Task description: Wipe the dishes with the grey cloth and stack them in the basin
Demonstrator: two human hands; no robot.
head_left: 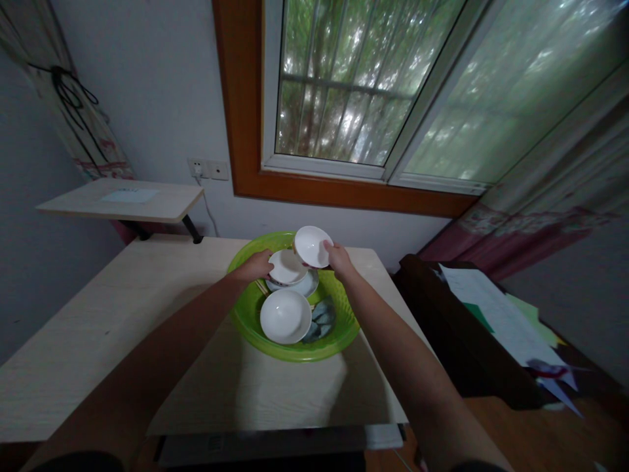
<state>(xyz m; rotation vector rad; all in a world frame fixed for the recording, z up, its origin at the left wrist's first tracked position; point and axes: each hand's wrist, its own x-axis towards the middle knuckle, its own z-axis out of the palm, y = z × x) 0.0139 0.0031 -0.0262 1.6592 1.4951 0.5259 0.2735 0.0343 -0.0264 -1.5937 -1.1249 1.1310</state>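
A green plastic basin (299,356) stands on the desk in front of me. My right hand (339,257) grips the rim of a white bowl (312,245), raised at the basin's far side. Closed on the left rim of another white bowl (287,267) is my left hand (256,265); this bowl is over a white plate (307,284) inside the basin. Nearer to me, a larger white bowl (285,316) lies in the basin, with a grey-blue cloth (322,320) to its right. Chopsticks (262,287) show partly beside the plate.
The pale wooden desk (196,380) carries a small raised shelf (122,200) at the back left, with a paper on it. Behind the desk are a wall socket with a plugged cable and a window (354,85). Papers (501,314) lie on a dark piece of furniture at right.
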